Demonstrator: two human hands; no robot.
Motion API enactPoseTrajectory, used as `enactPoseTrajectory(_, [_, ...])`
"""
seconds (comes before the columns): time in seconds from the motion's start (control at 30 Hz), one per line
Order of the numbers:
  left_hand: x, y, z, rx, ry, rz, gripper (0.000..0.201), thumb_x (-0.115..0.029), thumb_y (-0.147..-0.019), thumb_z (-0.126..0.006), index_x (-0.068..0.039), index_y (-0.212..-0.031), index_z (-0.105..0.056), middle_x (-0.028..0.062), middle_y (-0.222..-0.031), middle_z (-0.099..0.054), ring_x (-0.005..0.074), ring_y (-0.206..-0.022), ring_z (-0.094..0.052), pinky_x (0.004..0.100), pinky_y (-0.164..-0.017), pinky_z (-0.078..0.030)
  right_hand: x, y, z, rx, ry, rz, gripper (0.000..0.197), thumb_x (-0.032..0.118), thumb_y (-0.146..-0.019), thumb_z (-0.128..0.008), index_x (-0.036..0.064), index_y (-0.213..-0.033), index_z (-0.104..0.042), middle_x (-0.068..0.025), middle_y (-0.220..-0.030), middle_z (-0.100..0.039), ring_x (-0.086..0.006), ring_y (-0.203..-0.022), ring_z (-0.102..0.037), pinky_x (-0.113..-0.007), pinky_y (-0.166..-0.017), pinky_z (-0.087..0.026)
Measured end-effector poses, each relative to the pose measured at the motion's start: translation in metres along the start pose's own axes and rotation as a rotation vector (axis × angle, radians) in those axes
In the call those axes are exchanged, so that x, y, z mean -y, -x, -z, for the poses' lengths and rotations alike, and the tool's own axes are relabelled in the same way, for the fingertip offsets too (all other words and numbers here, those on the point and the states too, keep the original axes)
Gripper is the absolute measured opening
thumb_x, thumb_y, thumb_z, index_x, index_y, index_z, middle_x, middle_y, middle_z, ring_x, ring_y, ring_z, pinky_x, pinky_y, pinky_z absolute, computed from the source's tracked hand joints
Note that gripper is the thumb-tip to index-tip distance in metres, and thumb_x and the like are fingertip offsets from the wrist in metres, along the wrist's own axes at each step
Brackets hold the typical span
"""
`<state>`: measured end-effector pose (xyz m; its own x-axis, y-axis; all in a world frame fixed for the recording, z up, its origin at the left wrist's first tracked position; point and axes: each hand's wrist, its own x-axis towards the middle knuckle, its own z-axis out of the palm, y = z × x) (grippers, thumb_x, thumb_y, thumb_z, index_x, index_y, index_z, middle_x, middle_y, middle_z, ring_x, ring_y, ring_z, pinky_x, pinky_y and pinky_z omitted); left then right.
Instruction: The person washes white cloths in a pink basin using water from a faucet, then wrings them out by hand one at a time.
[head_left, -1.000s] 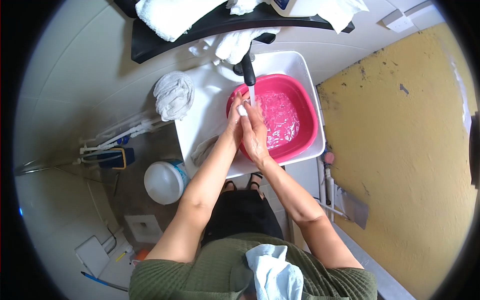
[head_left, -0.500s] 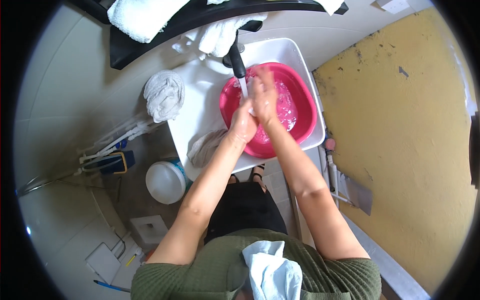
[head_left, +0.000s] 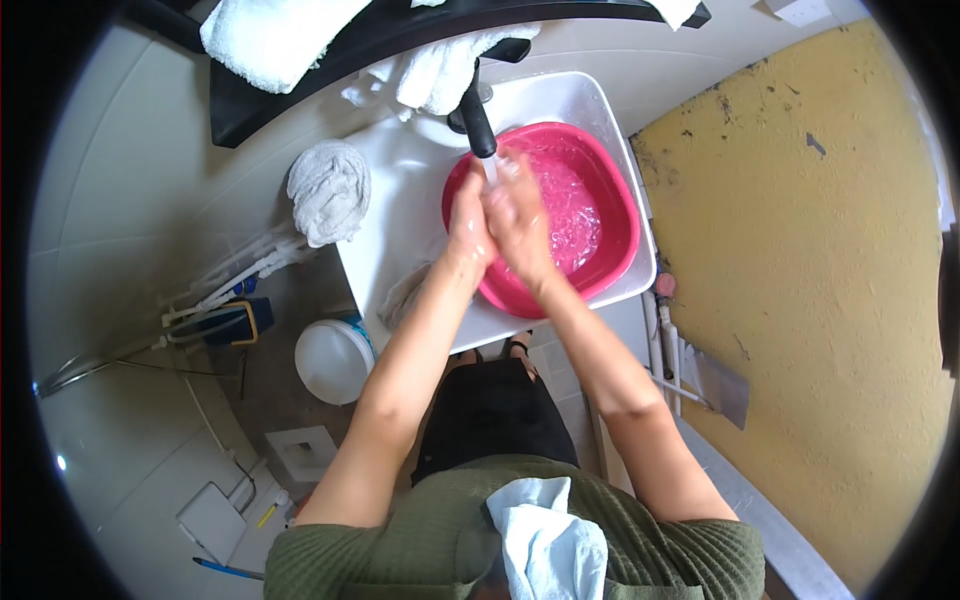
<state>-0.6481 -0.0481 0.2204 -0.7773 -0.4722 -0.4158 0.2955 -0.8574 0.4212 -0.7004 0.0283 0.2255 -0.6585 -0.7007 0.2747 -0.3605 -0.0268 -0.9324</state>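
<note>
Just above the fingers (head_left: 519,182), black tubular tap (head_left: 479,126) wets left hand (head_left: 470,218) and right hand (head_left: 520,218), can't tell if grasping; likely rinsing over rounded pink plastic basin (head_left: 624,235), next needs palms in-stream.

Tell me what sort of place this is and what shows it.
Probably a washroom or small laundry area: there is a white sink, a running black faucet over a pink basin, and a white towel on the black shelf above.
</note>
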Motion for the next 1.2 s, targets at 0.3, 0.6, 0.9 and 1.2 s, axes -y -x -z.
enactPoseTrajectory(0.3, [0.045,0.000,0.032,-0.024,0.181,0.012,0.047,-0.035,-0.103,-0.036,-0.003,-0.136,-0.043,0.0109,-0.131,-0.054,0.0244,-0.122,-0.052,0.0437,-0.109,-0.039,-0.016,-0.011,0.004,0.217,0.110,-0.116,0.020,0.003,-0.081,-0.060,0.0047,-0.099,-0.069,-0.0221,-0.099,-0.066,-0.0366,-0.100,-0.063,-0.044,-0.087,-0.047])
enactPoseTrajectory(0.6, [0.030,0.014,-0.006,-0.130,0.153,-0.003,0.037,-0.034,-0.104,-0.036,-0.012,-0.131,-0.050,0.0051,-0.129,-0.055,0.0189,-0.121,-0.050,0.0384,-0.106,-0.038,-0.017,-0.043,0.022,-0.028,-0.985,-0.733,0.032,0.025,-0.103,-0.046,0.0002,-0.103,-0.066,-0.0118,-0.097,-0.069,-0.0178,-0.082,-0.064,-0.031,-0.076,-0.053])
enactPoseTrajectory(0.9, [0.037,0.004,0.030,-0.100,0.138,-0.024,0.028,-0.026,-0.100,-0.051,-0.009,-0.122,-0.057,0.0096,-0.112,-0.066,0.0248,-0.103,-0.064,0.0400,-0.087,-0.054,-0.029,-0.014,0.056,-0.220,-0.598,-0.685,0.034,0.026,-0.104,-0.046,0.0013,-0.112,-0.068,-0.0051,-0.094,-0.068,-0.0117,-0.080,-0.062,-0.027,-0.073,-0.052])
enactPoseTrajectory(1.2, [0.006,0.023,0.005,-0.135,0.244,0.062,0.032,-0.031,-0.095,-0.058,-0.003,-0.110,-0.063,0.0078,-0.095,-0.069,0.0212,-0.090,-0.068,0.0343,-0.080,-0.056,-0.025,-0.003,0.076,-0.276,-0.712,-0.713,0.011,0.008,-0.088,-0.063,0.0003,-0.095,-0.066,-0.0060,-0.082,-0.068,-0.0127,-0.069,-0.062,-0.026,-0.062,-0.051])
